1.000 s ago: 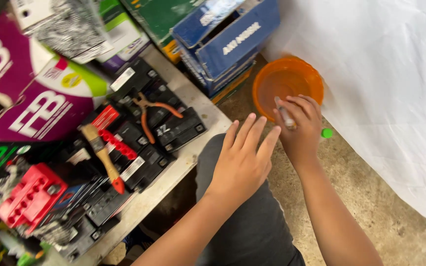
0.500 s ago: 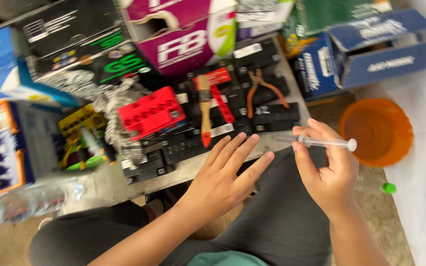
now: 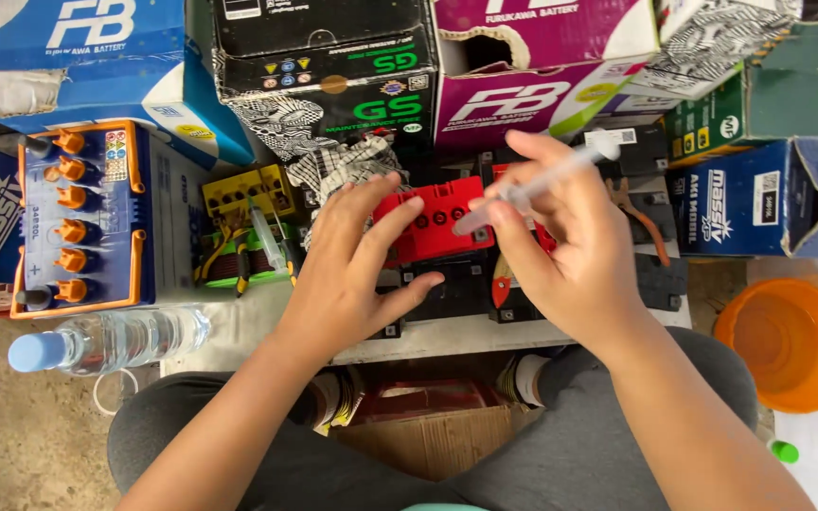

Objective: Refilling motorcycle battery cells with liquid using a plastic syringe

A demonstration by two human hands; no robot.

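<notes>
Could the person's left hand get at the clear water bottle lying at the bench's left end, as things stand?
Probably yes. The left hand is empty, resting by the red battery top, and the water bottle lies uncovered on its side with nothing between them along the front edge.

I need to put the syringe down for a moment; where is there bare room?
A bare strip of the bench edge lies between the water bottle and the left hand. Concrete floor below the bottle is bare. Around the red battery top, tools and boxes crowd.
</notes>
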